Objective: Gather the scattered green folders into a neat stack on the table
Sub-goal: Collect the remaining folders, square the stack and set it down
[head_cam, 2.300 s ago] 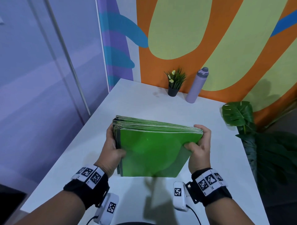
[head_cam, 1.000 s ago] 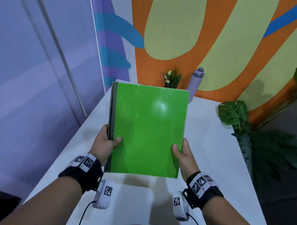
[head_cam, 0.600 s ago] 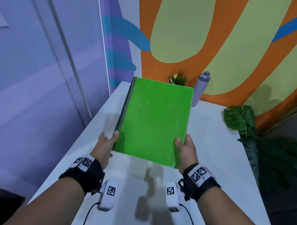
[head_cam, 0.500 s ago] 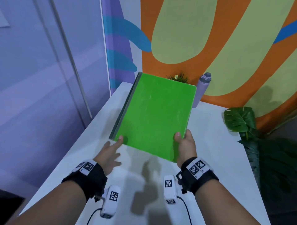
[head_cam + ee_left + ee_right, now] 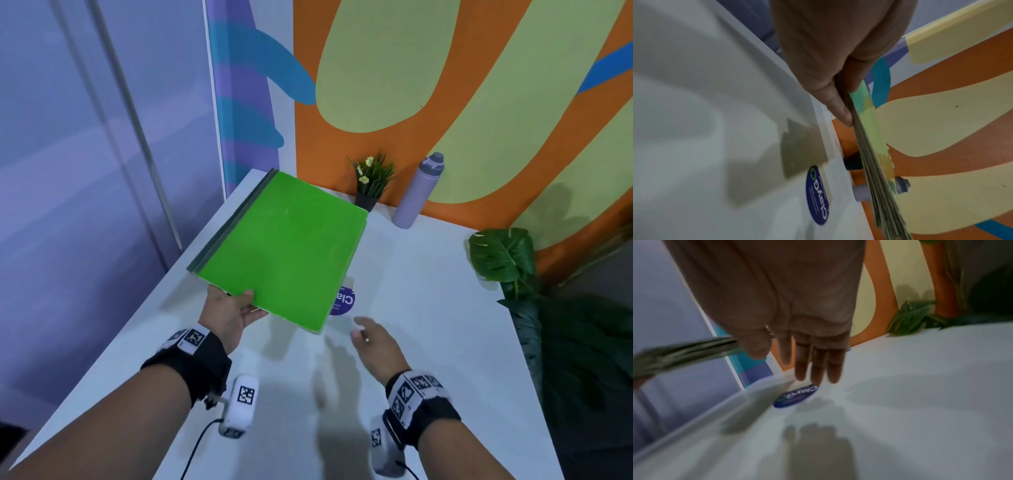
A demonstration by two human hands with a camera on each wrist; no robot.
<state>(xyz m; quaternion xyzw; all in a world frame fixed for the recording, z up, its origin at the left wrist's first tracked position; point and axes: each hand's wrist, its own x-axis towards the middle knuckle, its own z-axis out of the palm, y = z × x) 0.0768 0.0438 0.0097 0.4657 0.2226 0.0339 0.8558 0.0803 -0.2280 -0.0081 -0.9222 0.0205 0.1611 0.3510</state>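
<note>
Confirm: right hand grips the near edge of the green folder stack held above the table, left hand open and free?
Hands are swapped. The head view shows the left hand gripping the near edge of the green folder stack, held above the table; the left wrist view shows its thumb and fingers pinching the stack. The right hand is open and free.

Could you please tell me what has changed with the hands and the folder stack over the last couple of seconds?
The stack of green folders went from both hands to one: the right hand let go and now hovers open above the table, while the left hand took over, gripping its near edge. The stack swung leftward and flatter, uncovering a blue sticker. The potted plant and purple bottle stayed put.
</note>
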